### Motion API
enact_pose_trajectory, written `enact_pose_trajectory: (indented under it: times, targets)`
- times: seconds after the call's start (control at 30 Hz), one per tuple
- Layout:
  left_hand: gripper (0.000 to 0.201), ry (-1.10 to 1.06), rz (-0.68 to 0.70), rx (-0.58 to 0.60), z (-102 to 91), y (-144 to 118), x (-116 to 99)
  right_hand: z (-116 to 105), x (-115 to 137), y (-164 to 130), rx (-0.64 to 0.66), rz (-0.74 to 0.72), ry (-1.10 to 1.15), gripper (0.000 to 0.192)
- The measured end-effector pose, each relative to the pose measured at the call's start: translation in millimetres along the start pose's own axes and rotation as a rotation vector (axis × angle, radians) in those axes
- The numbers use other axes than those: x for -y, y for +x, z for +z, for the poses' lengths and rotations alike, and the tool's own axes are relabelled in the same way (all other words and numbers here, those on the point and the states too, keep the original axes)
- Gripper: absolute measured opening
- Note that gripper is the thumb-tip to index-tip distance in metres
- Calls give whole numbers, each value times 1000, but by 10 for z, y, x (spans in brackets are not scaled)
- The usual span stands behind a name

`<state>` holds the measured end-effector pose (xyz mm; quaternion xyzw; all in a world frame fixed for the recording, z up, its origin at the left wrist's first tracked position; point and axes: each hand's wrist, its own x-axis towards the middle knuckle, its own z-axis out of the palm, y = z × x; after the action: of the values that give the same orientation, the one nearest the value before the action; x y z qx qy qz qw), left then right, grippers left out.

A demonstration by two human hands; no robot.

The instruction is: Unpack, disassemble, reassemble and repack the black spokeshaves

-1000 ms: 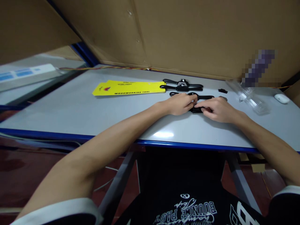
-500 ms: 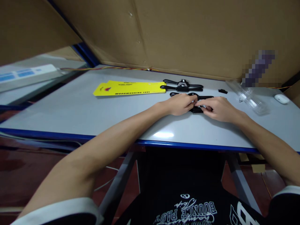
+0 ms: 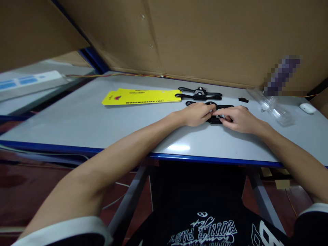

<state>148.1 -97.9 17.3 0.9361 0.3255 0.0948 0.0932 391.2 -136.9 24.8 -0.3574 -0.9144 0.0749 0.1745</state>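
Observation:
My left hand (image 3: 196,113) and my right hand (image 3: 237,119) meet over a black spokeshave (image 3: 216,119) lying on the grey table (image 3: 84,118). Both hands pinch its middle part, and their fingers hide most of it; one handle (image 3: 227,106) sticks out behind my right hand. A second black spokeshave (image 3: 199,93) lies just beyond, untouched. A small black piece (image 3: 243,99) rests to the right of it.
A yellow packaging card (image 3: 139,96) lies to the left of the tools. Clear plastic packaging (image 3: 274,106) and a white mouse (image 3: 308,108) sit at the right. Cardboard walls (image 3: 205,37) stand behind the table, with a twisted wire (image 3: 115,74) along their base.
My right hand's fingers have shifted slightly on the spokeshave's middle. Everything else on the table stays put.

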Motion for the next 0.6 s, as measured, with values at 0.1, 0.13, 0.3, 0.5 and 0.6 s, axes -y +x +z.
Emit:
enact_pose_trajectory:
  times: [0.1, 0.13, 0.3, 0.5, 0.6]
  targets:
    - [36, 5, -15, 6, 0, 1, -8, -1, 2, 3, 3, 1, 6, 41]
    - [36, 5, -20, 8, 1, 1, -9, -2, 4, 4, 4, 2, 7, 41]
    - [35, -8, -26, 18, -4, -8, -7, -9, 11, 12, 16, 12, 12, 40]
    - [36, 9, -12, 20, -4, -5, -2, -36, 15, -1, 28, 29, 16, 43]
    - [38, 12, 3, 18, 2, -3, 8, -81, 10, -20, 30, 49, 5, 51]
